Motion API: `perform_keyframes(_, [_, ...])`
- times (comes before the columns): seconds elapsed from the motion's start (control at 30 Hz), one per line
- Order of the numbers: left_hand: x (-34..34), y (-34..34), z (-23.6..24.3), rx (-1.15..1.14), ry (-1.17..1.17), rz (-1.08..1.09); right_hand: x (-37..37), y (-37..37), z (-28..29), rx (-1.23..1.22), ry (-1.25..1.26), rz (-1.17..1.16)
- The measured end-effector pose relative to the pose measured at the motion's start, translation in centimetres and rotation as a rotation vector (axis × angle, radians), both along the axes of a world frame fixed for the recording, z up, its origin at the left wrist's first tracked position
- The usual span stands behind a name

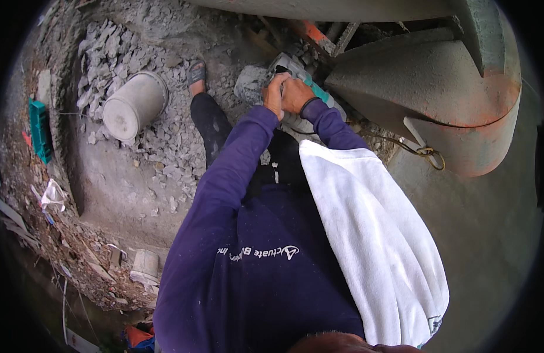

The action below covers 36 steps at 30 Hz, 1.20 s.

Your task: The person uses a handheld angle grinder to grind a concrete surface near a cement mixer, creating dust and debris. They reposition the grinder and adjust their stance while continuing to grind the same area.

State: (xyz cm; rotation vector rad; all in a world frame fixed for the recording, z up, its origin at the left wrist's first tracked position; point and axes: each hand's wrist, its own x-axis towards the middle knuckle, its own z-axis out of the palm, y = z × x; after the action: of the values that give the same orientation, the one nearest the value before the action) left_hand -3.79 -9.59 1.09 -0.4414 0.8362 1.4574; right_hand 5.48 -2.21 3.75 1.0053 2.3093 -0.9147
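Note:
My left hand (274,94) and my right hand (296,94) are closed side by side on the upper part of a dusty grey-and-teal power tool (321,96); their fingers partly hide its handle. A black cord (378,135) runs rightward from near the tool toward a yellowish loop. My outstretched leg (212,120) and sandalled foot lie to the left of the tool, on grey broken rubble (178,135). A white cloth (372,235) hangs over the right of my torso.
A large curved, stained metal structure (431,88) overhangs at the right. A pale bucket (135,107) lies on its side in the rubble. Farther left are a teal plastic item (39,129), a white bag (53,196) and debris along an edge. A smaller pale container (145,267) sits lower left.

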Motion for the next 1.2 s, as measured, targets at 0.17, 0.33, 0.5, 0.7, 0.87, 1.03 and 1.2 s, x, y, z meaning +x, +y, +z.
perform_keyframes(0.17, [6.8,-4.2,-7.0,-0.158,-0.007,-0.011,3.1,-3.0,-1.0,-0.003,0.090,-0.047])
perform_keyframes(0.33, [7.0,-5.1,1.6,-0.180,-0.030,-0.030,5.9,-4.8,0.8,-0.041,0.085,-0.148])
perform_keyframes(0.5, [8.0,-3.0,7.4,0.060,0.126,-0.005,6.8,-1.9,8.3,0.084,0.310,-0.040])
perform_keyframes(0.7, [10.8,0.0,7.8,-0.021,-0.170,0.273,6.1,4.8,8.9,0.093,-0.011,0.425])
perform_keyframes(0.87, [8.9,4.7,7.7,-0.048,-0.253,0.315,3.4,9.4,7.4,0.097,-0.103,0.527])
perform_keyframes(1.03, [11.0,5.2,7.3,-0.070,-0.252,0.281,3.9,10.4,7.5,0.078,-0.252,0.630])
perform_keyframes(1.2, [12.9,3.9,2.4,-0.210,-0.309,0.442,4.8,6.9,4.4,0.114,-0.201,0.622])
